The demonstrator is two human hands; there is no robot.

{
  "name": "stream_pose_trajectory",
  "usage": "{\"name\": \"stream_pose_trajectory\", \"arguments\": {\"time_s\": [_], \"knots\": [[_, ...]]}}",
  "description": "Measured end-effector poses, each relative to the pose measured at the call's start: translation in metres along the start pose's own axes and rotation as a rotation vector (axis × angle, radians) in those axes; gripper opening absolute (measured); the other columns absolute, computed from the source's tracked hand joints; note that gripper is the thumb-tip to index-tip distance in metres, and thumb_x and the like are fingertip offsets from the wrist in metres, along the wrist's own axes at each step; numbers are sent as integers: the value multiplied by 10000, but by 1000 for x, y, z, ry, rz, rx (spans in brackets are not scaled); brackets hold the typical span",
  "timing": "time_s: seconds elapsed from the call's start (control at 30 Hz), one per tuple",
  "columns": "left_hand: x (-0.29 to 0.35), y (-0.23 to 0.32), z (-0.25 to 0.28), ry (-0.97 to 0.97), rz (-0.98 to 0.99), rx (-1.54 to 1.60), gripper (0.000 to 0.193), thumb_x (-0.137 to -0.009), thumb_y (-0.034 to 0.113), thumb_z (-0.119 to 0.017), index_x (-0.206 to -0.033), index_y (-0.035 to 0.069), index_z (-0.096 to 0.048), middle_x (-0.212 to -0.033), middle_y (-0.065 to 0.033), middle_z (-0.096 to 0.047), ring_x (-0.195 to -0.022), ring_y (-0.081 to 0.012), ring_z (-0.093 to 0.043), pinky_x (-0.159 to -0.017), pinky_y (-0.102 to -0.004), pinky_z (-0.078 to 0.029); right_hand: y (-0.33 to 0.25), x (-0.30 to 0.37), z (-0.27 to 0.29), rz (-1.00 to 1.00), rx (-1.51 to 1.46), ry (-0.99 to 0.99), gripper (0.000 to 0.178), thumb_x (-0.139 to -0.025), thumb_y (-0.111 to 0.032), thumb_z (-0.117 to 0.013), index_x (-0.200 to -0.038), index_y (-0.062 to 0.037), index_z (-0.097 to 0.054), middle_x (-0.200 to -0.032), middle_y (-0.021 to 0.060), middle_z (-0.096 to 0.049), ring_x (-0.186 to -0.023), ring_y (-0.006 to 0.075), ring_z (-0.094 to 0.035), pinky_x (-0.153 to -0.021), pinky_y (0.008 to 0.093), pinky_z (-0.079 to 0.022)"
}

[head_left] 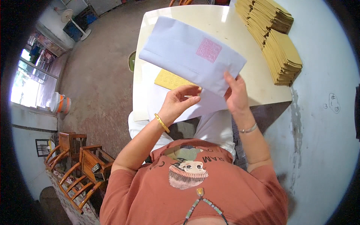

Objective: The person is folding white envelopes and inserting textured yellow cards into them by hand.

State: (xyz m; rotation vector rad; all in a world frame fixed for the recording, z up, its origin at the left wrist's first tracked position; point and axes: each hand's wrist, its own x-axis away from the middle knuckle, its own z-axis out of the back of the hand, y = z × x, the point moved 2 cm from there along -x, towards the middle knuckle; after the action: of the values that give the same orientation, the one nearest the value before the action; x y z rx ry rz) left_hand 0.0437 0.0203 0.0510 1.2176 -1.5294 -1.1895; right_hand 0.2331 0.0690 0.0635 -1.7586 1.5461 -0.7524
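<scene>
My right hand (pixel 237 93) grips the lower right corner of a folded white paper sheet (pixel 170 41), thumb on top. The sheet carries a pink-red square stamp (pixel 209 50) and is held tilted over the table. My left hand (pixel 179 100) is at the sheet's lower edge, its fingers curled toward the thumb; what the fingertips hold, if anything, is hidden. A yellow textured paper piece (pixel 170 79) shows beyond that hand, partly covered by the folded sheet. Beneath lies more white paper (pixel 149 80) on the table's near side.
The cream table (pixel 262 90) stands against a pale blue wall (pixel 318 75) on the right. Tall stacks of folded yellow paper (pixel 281 56) line its right edge. A green bin (pixel 131 61) is beside its left edge. Wooden chairs (pixel 88 165), a bucket (pixel 60 103) and a fan (pixel 68 17) stand farther left.
</scene>
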Motion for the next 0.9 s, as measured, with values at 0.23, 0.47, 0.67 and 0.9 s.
{"name": "stream_pose_trajectory", "arguments": {"time_s": [0.23, 0.47, 0.67, 0.9], "knots": [[-24, 0, 10, 330, -102, 540, 300, -797, 41, -711, -1072, 69, -595, -1019, -39, -647, -908, -144, -611, -818, -299, -478, 51, 36, 9, -99, -21, -4, 448, -887, -168, -645, -1253, 26, -473, -1178, 75, -581, -1059, 148, -546, -935, 298, -442], [-9, 6, 25, 22, 211, 125, 248, -766, 49, -742, -1000, 30, -661, -916, -35, -679, -835, -125, -625, -758, -286, -499, 19, 18, 20, -202, 391, -236, 366, -855, -129, -674, -1167, 26, -561, -1084, 74, -628, -974, 116, -576, -874, 273, -469], [0, 6, 18, -7, 109, 21, 229, -769, 31, -742, -992, 30, -687, -915, -27, -691, -806, -94, -618, -753, -260, -501, 25, 19, 6, -170, 361, -225, 242, -852, -80, -671, -1073, 13, -647, -973, 55, -678, -843, 106, -619, -786, 271, -512], [9, 17, 31, 117, -148, -199, 120, -777, 6, -738, -896, 21, -726, -836, -2, -698, -766, -58, -611, -680, -237, -507, -40, 10, -24, 606, 903, -144, 436, -778, -22, -695, -1191, -54, -558, -1139, 72, -613, -1016, 184, -579, -820, 317, -472]]}}
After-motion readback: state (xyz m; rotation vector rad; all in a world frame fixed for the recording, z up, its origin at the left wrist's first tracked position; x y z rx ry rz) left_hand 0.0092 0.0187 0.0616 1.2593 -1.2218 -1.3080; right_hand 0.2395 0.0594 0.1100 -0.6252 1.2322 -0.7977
